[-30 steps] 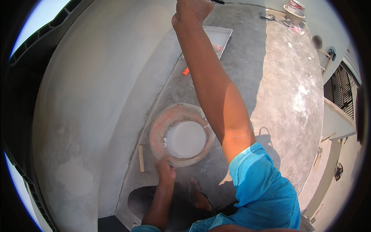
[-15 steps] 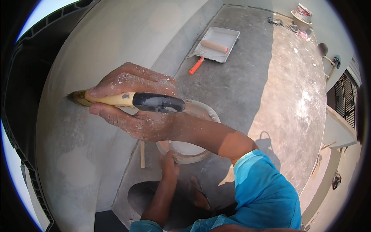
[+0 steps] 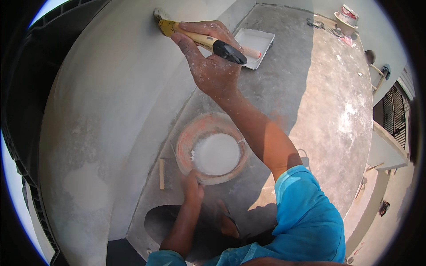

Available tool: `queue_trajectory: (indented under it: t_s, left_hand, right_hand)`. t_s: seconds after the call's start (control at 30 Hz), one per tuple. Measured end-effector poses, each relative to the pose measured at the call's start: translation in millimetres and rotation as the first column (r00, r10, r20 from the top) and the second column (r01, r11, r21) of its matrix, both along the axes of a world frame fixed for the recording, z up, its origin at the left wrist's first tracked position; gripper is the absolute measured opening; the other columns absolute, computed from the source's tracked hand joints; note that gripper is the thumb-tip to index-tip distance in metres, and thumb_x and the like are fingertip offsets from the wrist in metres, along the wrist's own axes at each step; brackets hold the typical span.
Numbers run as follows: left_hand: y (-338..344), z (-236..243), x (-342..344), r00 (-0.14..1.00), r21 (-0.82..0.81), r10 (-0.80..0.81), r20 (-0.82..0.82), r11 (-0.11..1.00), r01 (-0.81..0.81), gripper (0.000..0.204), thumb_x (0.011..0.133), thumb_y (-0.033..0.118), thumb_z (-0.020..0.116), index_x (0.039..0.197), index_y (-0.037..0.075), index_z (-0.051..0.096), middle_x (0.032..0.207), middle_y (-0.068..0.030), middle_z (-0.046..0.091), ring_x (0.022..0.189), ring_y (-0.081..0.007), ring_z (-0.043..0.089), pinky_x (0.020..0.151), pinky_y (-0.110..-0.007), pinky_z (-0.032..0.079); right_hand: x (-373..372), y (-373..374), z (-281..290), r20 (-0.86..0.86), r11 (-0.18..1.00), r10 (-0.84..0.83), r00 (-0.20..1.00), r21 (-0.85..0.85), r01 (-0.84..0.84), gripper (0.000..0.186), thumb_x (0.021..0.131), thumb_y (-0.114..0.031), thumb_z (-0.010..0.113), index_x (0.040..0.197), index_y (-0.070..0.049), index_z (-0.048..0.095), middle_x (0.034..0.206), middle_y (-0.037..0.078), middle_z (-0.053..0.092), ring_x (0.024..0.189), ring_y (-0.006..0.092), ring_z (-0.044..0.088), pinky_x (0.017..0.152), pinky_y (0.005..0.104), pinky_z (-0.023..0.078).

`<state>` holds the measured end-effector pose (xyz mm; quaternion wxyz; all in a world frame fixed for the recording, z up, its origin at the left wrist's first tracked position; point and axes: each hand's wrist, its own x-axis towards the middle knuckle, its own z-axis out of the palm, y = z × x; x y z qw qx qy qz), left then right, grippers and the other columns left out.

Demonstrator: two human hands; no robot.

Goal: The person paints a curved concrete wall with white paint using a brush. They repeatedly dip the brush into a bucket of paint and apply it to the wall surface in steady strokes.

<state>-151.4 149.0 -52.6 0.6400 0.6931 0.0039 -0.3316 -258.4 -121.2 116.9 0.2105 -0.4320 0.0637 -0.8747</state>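
Note:
My right hand [image 3: 213, 66], spotted with white, is closed around a paintbrush [image 3: 199, 39] with a pale wooden handle and a black end. The brush's bristles touch the grey wall [image 3: 128, 88] near its upper part. Below, my left hand [image 3: 193, 186] grips the near rim of a round reddish basin [image 3: 191, 146], which holds white liquid paint [image 3: 217, 154]. The basin rests on the grey concrete floor, close to the foot of the wall.
Farther off lies a white paint tray [image 3: 256, 37] with a roller [image 3: 252, 52], partly hidden by my right hand. A thin wooden strip [image 3: 161, 174] is left of the basin. Stacked containers [image 3: 346, 18] stand at the far right, and a sunlit floor strip [image 3: 333, 102] runs along the right.
My right hand has moved up and to the right with the paintbrush, from the wall's left side to its upper part. The basin's inside now shows. My left hand stays on its rim.

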Motion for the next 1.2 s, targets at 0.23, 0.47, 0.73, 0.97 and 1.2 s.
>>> queue_trajectory:
  t_s: [0.23, 0.47, 0.73, 0.97, 1.2]
  left_hand:
    - [-13.4, 6.5, -10.6, 0.998, 0.056, -0.045, 0.037, 0.998, 0.043, 0.055, 0.081, 0.002, 0.059, 0.134, 0.012, 0.049, 0.109, -0.0048, 0.054, 0.086, -0.0181, 0.058, 0.053, -0.033, 0.036]
    - [-8.1, -3.1, -0.4, 0.999, -0.005, -0.04, 0.012, 0.999, 0.04, 0.056, 0.076, 0.001, 0.059, 0.132, 0.008, 0.053, 0.11, -0.0061, 0.059, 0.081, -0.0167, 0.061, 0.05, -0.03, 0.041]
    - [-6.3, -30.1, 6.0, 0.988, 0.064, -0.133, -0.078, 0.988, 0.138, 0.048, 0.077, 0.002, 0.061, 0.124, 0.007, 0.056, 0.099, -0.0054, 0.059, 0.07, -0.0143, 0.06, 0.048, -0.029, 0.039]
    - [-6.3, -34.0, 0.1, 0.997, -0.06, -0.03, -0.068, 0.998, 0.026, 0.043, 0.079, 0.0, 0.058, 0.122, 0.007, 0.056, 0.096, -0.0029, 0.061, 0.066, -0.0087, 0.055, 0.047, -0.025, 0.038]
    - [6.6, -47.9, 21.6, 0.969, 0.03, -0.238, -0.064, 0.97, 0.241, 0.056, 0.083, 0.003, 0.058, 0.138, 0.005, 0.05, 0.12, -0.0076, 0.057, 0.1, -0.0162, 0.06, 0.071, -0.031, 0.053]
  right_hand:
    - [-2.4, 95.9, -36.5, -0.242, 0.849, 0.509, 0.826, -0.016, -0.528, 0.023, 0.081, -0.007, 0.086, 0.101, -0.005, 0.074, 0.095, 0.008, 0.073, 0.086, 0.0204, 0.071, 0.072, 0.0309, 0.058]
    - [-23.4, -44.1, -69.6, 0.015, 0.863, 0.339, 0.941, 0.393, -0.318, 0.027, 0.091, -0.019, 0.081, 0.11, -0.001, 0.074, 0.098, 0.013, 0.076, 0.085, 0.017, 0.073, 0.077, 0.0279, 0.061]
    - [-102.0, -32.9, -68.1, -0.492, 0.799, 0.492, 0.718, 0.584, -0.146, 0.029, 0.09, -0.023, 0.081, 0.105, 0.001, 0.073, 0.093, 0.009, 0.075, 0.085, 0.0169, 0.069, 0.076, 0.0328, 0.056]
    - [-68.1, 39.6, -115.8, -0.937, 0.929, 0.348, 0.02, 0.347, 0.125, 0.025, 0.091, -0.024, 0.081, 0.112, -0.011, 0.076, 0.101, 0.01, 0.078, 0.086, 0.0183, 0.074, 0.079, 0.0314, 0.062]
    - [-15.2, 56.5, -176.4, -0.86, 0.912, 0.409, -0.305, 0.391, 0.123, 0.031, 0.093, -0.031, 0.067, 0.11, -0.005, 0.072, 0.1, 0.02, 0.074, 0.093, 0.0388, 0.07, 0.084, 0.0477, 0.056]
